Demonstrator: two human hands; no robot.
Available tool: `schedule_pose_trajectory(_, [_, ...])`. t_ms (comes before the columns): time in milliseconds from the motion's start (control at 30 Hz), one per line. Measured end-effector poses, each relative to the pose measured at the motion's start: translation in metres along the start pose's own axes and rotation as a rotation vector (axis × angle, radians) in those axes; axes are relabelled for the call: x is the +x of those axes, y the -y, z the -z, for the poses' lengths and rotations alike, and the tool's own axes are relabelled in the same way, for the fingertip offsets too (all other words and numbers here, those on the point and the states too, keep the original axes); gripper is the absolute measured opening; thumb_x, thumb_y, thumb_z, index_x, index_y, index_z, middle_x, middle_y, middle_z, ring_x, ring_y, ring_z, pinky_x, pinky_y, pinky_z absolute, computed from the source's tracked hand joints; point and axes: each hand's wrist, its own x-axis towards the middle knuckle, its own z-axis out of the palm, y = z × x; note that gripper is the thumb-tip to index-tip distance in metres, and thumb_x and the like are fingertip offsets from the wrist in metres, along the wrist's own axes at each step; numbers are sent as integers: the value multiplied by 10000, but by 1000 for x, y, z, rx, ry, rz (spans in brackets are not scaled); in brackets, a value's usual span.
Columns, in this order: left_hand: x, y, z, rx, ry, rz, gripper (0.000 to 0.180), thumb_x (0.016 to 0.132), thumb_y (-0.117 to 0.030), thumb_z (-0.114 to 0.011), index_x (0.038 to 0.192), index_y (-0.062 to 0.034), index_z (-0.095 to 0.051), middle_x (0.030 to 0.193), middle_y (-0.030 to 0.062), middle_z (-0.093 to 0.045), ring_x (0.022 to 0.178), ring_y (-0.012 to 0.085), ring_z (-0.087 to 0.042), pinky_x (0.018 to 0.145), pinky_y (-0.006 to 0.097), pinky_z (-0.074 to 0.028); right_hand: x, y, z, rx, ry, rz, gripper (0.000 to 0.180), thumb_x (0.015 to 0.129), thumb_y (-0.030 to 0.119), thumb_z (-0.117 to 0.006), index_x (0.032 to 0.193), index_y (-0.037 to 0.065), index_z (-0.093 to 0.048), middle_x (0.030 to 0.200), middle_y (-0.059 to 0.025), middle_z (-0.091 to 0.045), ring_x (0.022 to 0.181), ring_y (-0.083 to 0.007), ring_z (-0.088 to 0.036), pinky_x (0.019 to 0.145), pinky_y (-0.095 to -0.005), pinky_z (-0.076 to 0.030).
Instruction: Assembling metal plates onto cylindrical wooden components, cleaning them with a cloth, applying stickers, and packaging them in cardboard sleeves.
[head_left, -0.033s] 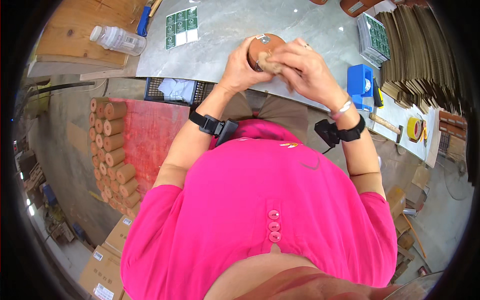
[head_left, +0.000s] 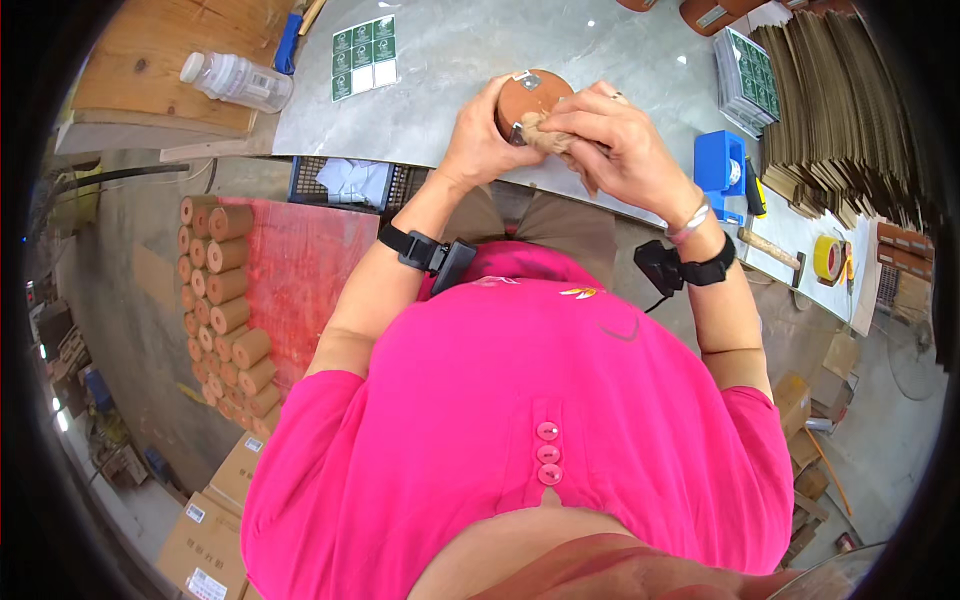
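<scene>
My left hand (head_left: 482, 135) is wrapped round the side of a reddish-brown cylinder (head_left: 530, 98), its round end turned up over the table's near edge. Small metal fittings show on that end, one at the far side and one close to my left thumb. Between its thumb and fingers my right hand (head_left: 615, 140) pinches a bunched, beige rope (head_left: 545, 133). This rope lies against the near right rim of the cylinder. My fingers hide part of the rope, and the cylinder's underside is out of sight.
On the grey table (head_left: 440, 60) are a green label sheet (head_left: 363, 50), a label stack (head_left: 748, 80), a blue tape dispenser (head_left: 718, 170), a hammer (head_left: 770, 246) and stacked cardboard (head_left: 830, 110). A plastic bottle (head_left: 235, 82) lies far left. More brown cylinders (head_left: 228, 285) are piled on a red surface.
My right hand has shifted slightly, and the rope that was smeared by motion now shows more clearly at the cylinder's rim. My left hand and the cylinder have stayed nearly in place.
</scene>
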Motion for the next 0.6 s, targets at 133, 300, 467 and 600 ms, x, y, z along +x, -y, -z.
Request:
schedule_pose_trajectory(133, [4, 1, -4, -16, -44, -15, 777, 575, -239, -901, 1242, -44, -553, 1063, 124, -687, 957, 228, -685, 849, 348, -551, 19, -19, 6, -134, -264, -62, 216, 777, 32, -645, 984, 52, -701, 926, -93, -657, 856, -311, -575, 800, -399, -456])
schedule_pose_trajectory(300, [6, 3, -3, 54, -20, -33, 753, 593, -244, -895, 1237, -45, -558, 1094, 130, -680, 1006, 231, -671, 870, 348, -541, 9, -5, -23, -98, -130, 24, 236, 753, -9, -609, 968, 63, -672, 1003, -99, -657, 919, -331, -573, 821, -405, -456])
schedule_pose_trajectory(467, [4, 0, -4, -22, -37, -13, 734, 620, -227, -893, 1238, -35, -547, 1123, 138, -675, 1035, 240, -661, 889, 353, -534, -48, 31, -13, 143, 166, -99, 266, 740, -22, -616, 986, 61, -673, 996, -103, -658, 932, -339, -585, 836, -410, -472])
schedule_pose_trajectory(600, [2, 2, -2, 53, -21, -6, 741, 620, -234, -895, 1243, -42, -544, 1119, 126, -676, 1033, 222, -660, 894, 352, -533, -42, 25, 5, -65, -107, -144, 287, 754, -19, -622, 1025, 54, -681, 992, -112, -668, 884, -332, -603, 839, -397, -474])
